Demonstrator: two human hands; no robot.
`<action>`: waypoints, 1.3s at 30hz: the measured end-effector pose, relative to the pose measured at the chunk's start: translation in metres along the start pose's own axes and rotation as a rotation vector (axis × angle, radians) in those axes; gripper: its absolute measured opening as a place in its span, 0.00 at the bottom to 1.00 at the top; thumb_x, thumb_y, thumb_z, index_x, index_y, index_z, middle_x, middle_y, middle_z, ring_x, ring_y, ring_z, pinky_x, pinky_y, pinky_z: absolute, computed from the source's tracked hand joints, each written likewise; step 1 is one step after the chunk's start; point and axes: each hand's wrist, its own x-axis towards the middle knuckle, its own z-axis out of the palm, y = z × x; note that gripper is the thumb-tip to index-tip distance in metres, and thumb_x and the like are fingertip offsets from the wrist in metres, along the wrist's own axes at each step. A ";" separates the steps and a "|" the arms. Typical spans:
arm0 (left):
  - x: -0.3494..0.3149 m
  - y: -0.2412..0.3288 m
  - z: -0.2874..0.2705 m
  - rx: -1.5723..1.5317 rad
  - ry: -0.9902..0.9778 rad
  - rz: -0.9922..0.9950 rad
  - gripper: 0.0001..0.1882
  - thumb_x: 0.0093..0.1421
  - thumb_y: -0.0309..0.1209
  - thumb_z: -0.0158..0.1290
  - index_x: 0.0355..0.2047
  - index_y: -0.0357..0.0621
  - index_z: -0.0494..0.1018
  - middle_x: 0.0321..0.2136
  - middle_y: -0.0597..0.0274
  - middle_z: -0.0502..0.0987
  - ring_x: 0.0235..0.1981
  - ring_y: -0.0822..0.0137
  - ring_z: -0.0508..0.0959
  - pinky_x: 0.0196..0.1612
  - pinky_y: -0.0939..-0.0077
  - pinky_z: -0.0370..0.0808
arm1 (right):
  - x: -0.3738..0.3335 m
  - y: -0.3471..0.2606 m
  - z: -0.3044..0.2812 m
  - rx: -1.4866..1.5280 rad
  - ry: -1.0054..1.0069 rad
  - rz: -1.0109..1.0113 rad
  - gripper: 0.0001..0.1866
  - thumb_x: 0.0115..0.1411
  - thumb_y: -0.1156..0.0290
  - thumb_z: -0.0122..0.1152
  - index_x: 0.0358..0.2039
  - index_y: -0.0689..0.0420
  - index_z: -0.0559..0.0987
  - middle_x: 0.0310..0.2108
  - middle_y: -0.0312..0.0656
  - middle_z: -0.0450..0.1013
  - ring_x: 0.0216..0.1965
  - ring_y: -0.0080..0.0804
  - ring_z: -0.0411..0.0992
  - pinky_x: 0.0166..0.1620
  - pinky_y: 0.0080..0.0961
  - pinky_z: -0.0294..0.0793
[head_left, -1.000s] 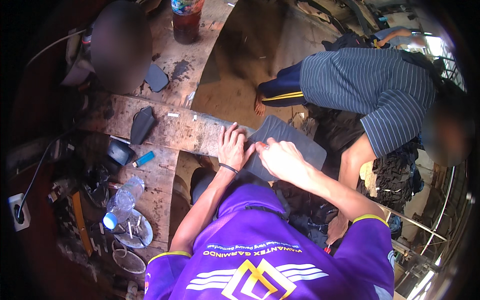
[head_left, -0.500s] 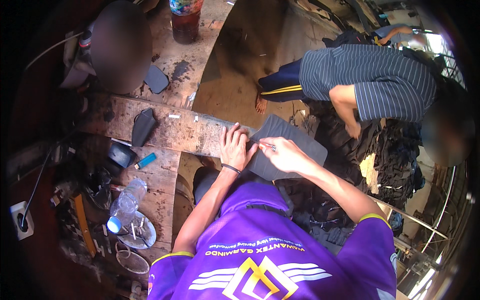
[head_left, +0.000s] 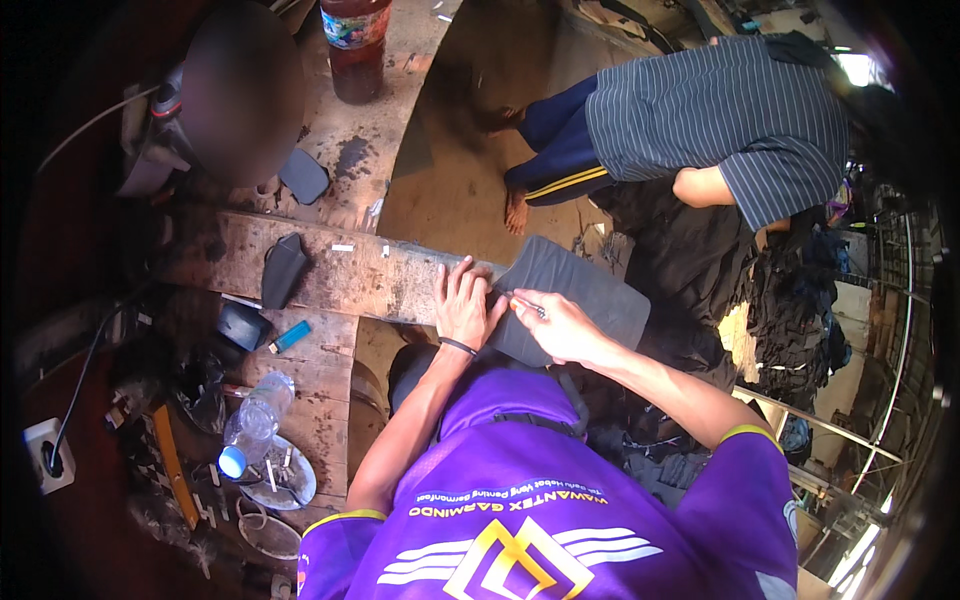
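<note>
Left hand [head_left: 465, 312] on the plank [head_left: 400, 280], your fingers spread; right hand [head_left: 562, 326] pinching a slim tool [head_left: 530, 307] over the dark sheet [head_left: 600, 295]!

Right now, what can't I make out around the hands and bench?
All in the head view:
- Kind of thin tool: mostly covered by the right hand.
- Left palm: hidden by the left hand's own back.
- Dark-red bottle's top: cut off by upper edge.
</note>
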 end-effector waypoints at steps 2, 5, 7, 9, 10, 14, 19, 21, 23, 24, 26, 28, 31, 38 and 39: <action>0.000 -0.001 -0.002 -0.022 0.020 0.008 0.17 0.54 0.41 0.65 0.36 0.45 0.75 0.50 0.63 0.76 0.66 0.57 0.67 0.72 0.45 0.52 | 0.000 -0.006 -0.003 -0.394 0.043 -0.288 0.22 0.69 0.68 0.50 0.59 0.62 0.77 0.46 0.62 0.78 0.36 0.50 0.82 0.38 0.45 0.82; 0.000 -0.001 -0.001 -0.023 0.025 0.007 0.17 0.54 0.41 0.65 0.36 0.45 0.75 0.50 0.63 0.76 0.65 0.57 0.67 0.72 0.45 0.52 | 0.009 -0.014 -0.018 -0.877 -0.180 -0.254 0.22 0.68 0.68 0.53 0.60 0.60 0.77 0.54 0.63 0.75 0.38 0.53 0.82 0.41 0.41 0.82; 0.000 -0.001 -0.001 -0.005 0.013 0.004 0.17 0.54 0.42 0.65 0.36 0.45 0.75 0.50 0.63 0.76 0.65 0.57 0.67 0.72 0.45 0.52 | 0.012 -0.018 -0.021 -0.457 -0.143 -0.160 0.22 0.68 0.66 0.53 0.60 0.61 0.77 0.55 0.63 0.75 0.35 0.51 0.82 0.39 0.41 0.82; 0.000 0.000 -0.001 -0.010 0.022 -0.003 0.17 0.54 0.42 0.65 0.36 0.45 0.75 0.50 0.63 0.76 0.65 0.57 0.67 0.72 0.45 0.53 | 0.011 -0.018 -0.021 -0.039 -0.144 0.209 0.24 0.70 0.64 0.54 0.62 0.62 0.75 0.50 0.62 0.78 0.31 0.43 0.83 0.35 0.40 0.80; 0.001 0.001 -0.001 -0.013 0.023 0.000 0.17 0.54 0.42 0.66 0.36 0.45 0.75 0.50 0.63 0.76 0.65 0.57 0.67 0.72 0.45 0.53 | 0.010 -0.018 -0.019 0.023 -0.135 0.263 0.25 0.70 0.63 0.54 0.63 0.62 0.74 0.49 0.61 0.78 0.31 0.43 0.83 0.35 0.39 0.80; 0.001 0.002 -0.003 -0.003 0.036 0.022 0.18 0.53 0.42 0.66 0.36 0.45 0.75 0.49 0.63 0.76 0.65 0.57 0.67 0.72 0.45 0.53 | -0.001 -0.010 -0.020 -0.025 -0.044 0.094 0.25 0.68 0.64 0.57 0.61 0.64 0.73 0.46 0.58 0.79 0.32 0.48 0.81 0.36 0.41 0.80; 0.000 0.002 -0.004 -0.028 0.057 0.045 0.18 0.53 0.40 0.68 0.36 0.46 0.74 0.50 0.61 0.76 0.65 0.54 0.68 0.72 0.43 0.54 | -0.021 0.001 -0.031 -0.547 0.006 -0.248 0.21 0.62 0.67 0.61 0.55 0.56 0.79 0.39 0.55 0.79 0.40 0.57 0.79 0.42 0.47 0.80; -0.003 0.000 -0.005 -0.052 0.051 0.059 0.17 0.54 0.39 0.68 0.36 0.46 0.74 0.50 0.61 0.76 0.65 0.53 0.68 0.71 0.43 0.55 | -0.028 0.004 -0.034 -0.491 0.083 -0.302 0.21 0.60 0.68 0.61 0.55 0.54 0.80 0.38 0.53 0.79 0.38 0.55 0.79 0.41 0.46 0.80; -0.010 -0.002 -0.009 -0.050 0.032 0.079 0.18 0.54 0.39 0.69 0.38 0.45 0.75 0.51 0.60 0.76 0.65 0.53 0.68 0.71 0.42 0.56 | -0.031 0.006 -0.033 -0.467 0.136 -0.343 0.21 0.59 0.69 0.61 0.54 0.54 0.81 0.37 0.53 0.78 0.35 0.54 0.79 0.39 0.45 0.80; -0.014 -0.004 -0.012 -0.052 0.020 0.082 0.18 0.54 0.39 0.69 0.38 0.45 0.75 0.52 0.59 0.76 0.65 0.52 0.68 0.71 0.43 0.56 | -0.031 0.007 -0.031 -0.477 0.145 -0.339 0.20 0.59 0.70 0.61 0.53 0.55 0.81 0.36 0.54 0.77 0.34 0.55 0.79 0.38 0.45 0.80; -0.021 -0.006 -0.017 -0.050 0.009 0.104 0.18 0.55 0.40 0.68 0.39 0.45 0.76 0.52 0.59 0.76 0.65 0.52 0.68 0.71 0.43 0.57 | -0.029 0.010 -0.026 -0.508 0.161 -0.344 0.20 0.58 0.71 0.61 0.52 0.57 0.81 0.36 0.55 0.77 0.32 0.54 0.79 0.36 0.45 0.80; -0.027 -0.007 -0.020 -0.057 -0.015 0.089 0.18 0.55 0.39 0.68 0.41 0.45 0.77 0.54 0.58 0.76 0.65 0.52 0.68 0.71 0.44 0.57 | -0.023 0.014 -0.022 -0.552 0.144 -0.347 0.21 0.57 0.71 0.61 0.52 0.57 0.81 0.36 0.55 0.77 0.31 0.53 0.80 0.35 0.44 0.80; -0.032 -0.006 -0.022 -0.058 -0.019 0.068 0.18 0.55 0.38 0.68 0.42 0.45 0.78 0.54 0.58 0.76 0.65 0.52 0.68 0.71 0.44 0.57 | -0.016 0.018 -0.022 -0.624 0.132 -0.375 0.22 0.57 0.71 0.63 0.54 0.53 0.81 0.33 0.49 0.76 0.29 0.49 0.79 0.33 0.42 0.80; -0.039 -0.002 -0.022 -0.055 0.010 0.029 0.19 0.56 0.38 0.67 0.45 0.45 0.78 0.54 0.58 0.76 0.65 0.52 0.68 0.71 0.45 0.57 | -0.007 -0.002 -0.011 -0.980 0.128 -0.591 0.15 0.61 0.72 0.59 0.48 0.62 0.80 0.37 0.50 0.76 0.32 0.48 0.80 0.32 0.38 0.82; -0.041 -0.002 -0.021 -0.049 0.004 0.020 0.19 0.56 0.38 0.67 0.45 0.45 0.78 0.54 0.58 0.76 0.65 0.52 0.68 0.71 0.45 0.57 | -0.005 -0.004 -0.010 -0.999 0.093 -0.600 0.14 0.61 0.73 0.58 0.47 0.63 0.80 0.37 0.50 0.76 0.34 0.49 0.81 0.32 0.38 0.83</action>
